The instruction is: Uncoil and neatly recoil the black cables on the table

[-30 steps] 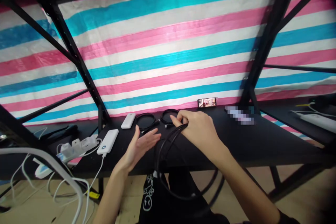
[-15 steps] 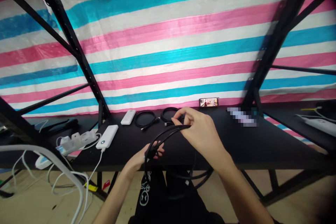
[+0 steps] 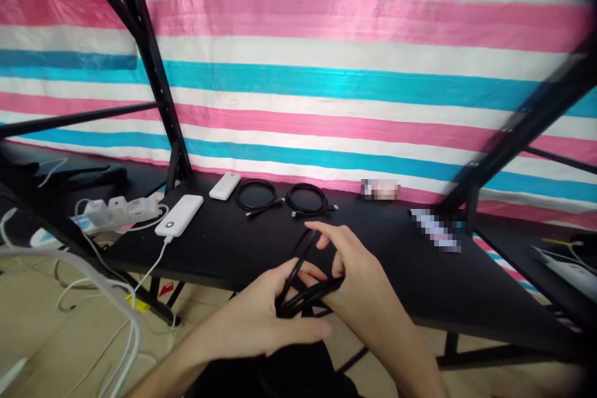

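The left hand (image 3: pixel 263 317) and the right hand (image 3: pixel 361 280) meet over the near edge of the tabletop (image 3: pixel 420 280), both gripping a black cable (image 3: pixel 305 295). The left hand's fingers curl around the gathered strands from below. The right hand pinches the same strands between thumb and fingers, and one loop of the cable rises past its fingertips. The cable is held just above the tabletop, not lying on it.

Toward the far edge lie two coiled cables (image 3: pixel 256 194) (image 3: pixel 306 199), side by side but apart. At the far left corner sit a small white power bank (image 3: pixel 224 186) and a larger white power bank (image 3: pixel 180 216), the larger with a white lead hanging off the left edge. A power strip (image 3: pixel 116 208) sits beyond that edge.
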### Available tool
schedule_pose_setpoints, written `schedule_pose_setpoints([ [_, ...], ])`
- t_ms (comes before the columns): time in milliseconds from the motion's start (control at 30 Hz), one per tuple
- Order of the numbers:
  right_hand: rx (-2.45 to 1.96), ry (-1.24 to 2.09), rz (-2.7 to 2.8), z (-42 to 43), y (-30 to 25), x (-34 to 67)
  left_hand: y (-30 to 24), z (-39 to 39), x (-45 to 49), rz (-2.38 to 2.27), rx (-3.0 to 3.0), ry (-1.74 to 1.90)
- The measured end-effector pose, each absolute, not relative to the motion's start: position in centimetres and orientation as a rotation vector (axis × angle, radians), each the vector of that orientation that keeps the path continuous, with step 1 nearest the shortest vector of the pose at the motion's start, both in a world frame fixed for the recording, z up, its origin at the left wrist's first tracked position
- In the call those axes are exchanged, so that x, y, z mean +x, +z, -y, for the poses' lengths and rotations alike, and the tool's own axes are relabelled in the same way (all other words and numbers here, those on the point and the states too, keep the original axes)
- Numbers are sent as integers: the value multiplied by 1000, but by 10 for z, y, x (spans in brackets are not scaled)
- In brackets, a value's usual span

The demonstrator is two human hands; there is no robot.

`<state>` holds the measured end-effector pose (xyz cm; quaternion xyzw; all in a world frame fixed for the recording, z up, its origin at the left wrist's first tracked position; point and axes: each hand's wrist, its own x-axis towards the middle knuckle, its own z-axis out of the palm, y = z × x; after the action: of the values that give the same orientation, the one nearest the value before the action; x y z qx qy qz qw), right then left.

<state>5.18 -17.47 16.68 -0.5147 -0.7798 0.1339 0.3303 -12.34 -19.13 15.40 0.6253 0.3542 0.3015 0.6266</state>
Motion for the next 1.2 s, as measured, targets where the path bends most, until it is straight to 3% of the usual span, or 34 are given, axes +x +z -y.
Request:
schedule_pose_setpoints([
  [233, -1113, 97, 2057, 151, 156, 43, 152, 181, -149, -1108, 1745, 864],
  [300, -1091, 229, 1988, 146, 147, 45, 152, 174, -158, -1114, 1672, 976],
  [467, -1219, 1111, 1584, 141, 121, 50, 137, 144, -172, -1182, 1493, 1231],
  [567, -1197, 1125, 1265, 138, 113, 51, 106, 121, -176, -1154, 1422, 1195],
  [667, -1075, 1095, 1054, 131, 110, 52, 61, 99, -173, -1109, 1010, 1380],
  [833, -878, 980, 963, 121, 107, 53, 12, 84, -147, -1051, 633, 1126],
  [1033, -747, 1148, 775, 118, 99, 55, 32, 95, -116, -667, 421, 801],
  [1200, -831, 1299, 675, 108, 89, 62, 53, 91, -106, -517, 404, 1065],
])
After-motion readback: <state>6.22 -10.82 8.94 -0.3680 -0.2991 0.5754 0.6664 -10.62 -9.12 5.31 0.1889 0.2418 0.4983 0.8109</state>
